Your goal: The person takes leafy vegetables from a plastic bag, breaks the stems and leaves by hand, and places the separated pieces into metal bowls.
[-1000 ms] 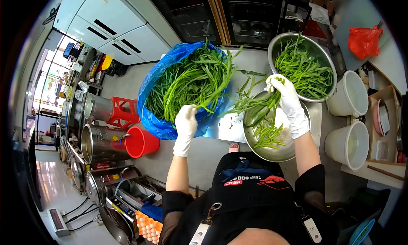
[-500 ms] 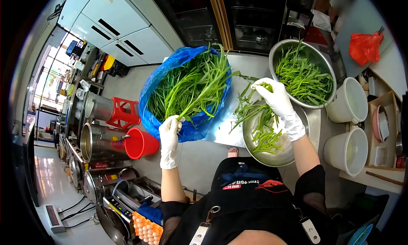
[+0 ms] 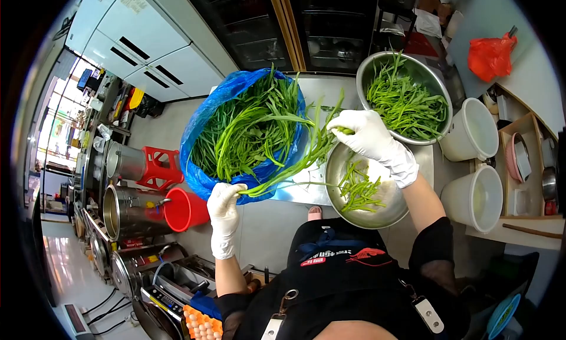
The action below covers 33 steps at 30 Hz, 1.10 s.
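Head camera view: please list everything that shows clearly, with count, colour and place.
greens: many, green, in bag, bowls, hands
plastic bag: one, blue, table's left
steel bowls: two, silver, table's right
table: one, silver, centre
red bucket: one, red, left
stool: one, red, left
metal pots: at least two, silver, left
eggs: many, pale brown, lower left
pale buckets: two, white, right
red bag: one, red, upper right
cabinet: one, white, upper left
apron: one, black, on person
left hand: one, white glove, by plastic bag
right hand: one, white glove, over nearer bowl's far edge
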### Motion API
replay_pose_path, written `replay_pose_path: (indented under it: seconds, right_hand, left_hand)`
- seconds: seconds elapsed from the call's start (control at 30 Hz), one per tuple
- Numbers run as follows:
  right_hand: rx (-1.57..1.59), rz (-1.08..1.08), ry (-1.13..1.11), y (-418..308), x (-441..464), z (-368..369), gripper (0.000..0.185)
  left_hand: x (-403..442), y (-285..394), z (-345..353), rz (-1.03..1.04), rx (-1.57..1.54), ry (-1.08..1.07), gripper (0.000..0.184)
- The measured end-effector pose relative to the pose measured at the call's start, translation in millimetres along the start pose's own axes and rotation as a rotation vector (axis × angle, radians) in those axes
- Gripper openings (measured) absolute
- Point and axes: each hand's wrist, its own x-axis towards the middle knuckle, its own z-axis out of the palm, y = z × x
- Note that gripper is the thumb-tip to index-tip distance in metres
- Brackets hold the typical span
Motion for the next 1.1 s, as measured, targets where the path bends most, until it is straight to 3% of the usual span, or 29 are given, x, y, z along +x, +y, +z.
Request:
replay_pose_path:
  seconds: [0.17, 0.3, 0.43, 0.77, 0.9, 1.1]
  right_hand:
    - [-0.182, -0.163, -0.085, 19, -6, 12, 0.011]
    - [-0.216, -0.063, -0.050, -4, -8, -4, 0.015]
    - [0.004, -0.092, -0.183, -13, -18, -10, 0.018]
    - [-0.163, -0.162, -0.272, -1, -19, 22, 0.019]
    - [-0.242, -0.176, -0.281, 3, -23, 32, 0.020]
    - [-0.308, -0.251, -0.182, 2, -24, 49, 0.019]
  left_hand:
    - [5, 3, 2, 0.110, -0.012, 0.043, 0.017]
    - [6, 3, -1, 0.125, 0.062, 0.029, 0.022]
    - [8, 2, -2, 0.142, 0.087, 0.029, 0.026]
    - [11, 13, -3, 0.180, 0.103, 0.010, 0.034]
    - [8, 13, 3, 0.116, -0.040, 0.078, 0.030]
    - [4, 5, 8, 0.071, -0.092, 0.081, 0.010]
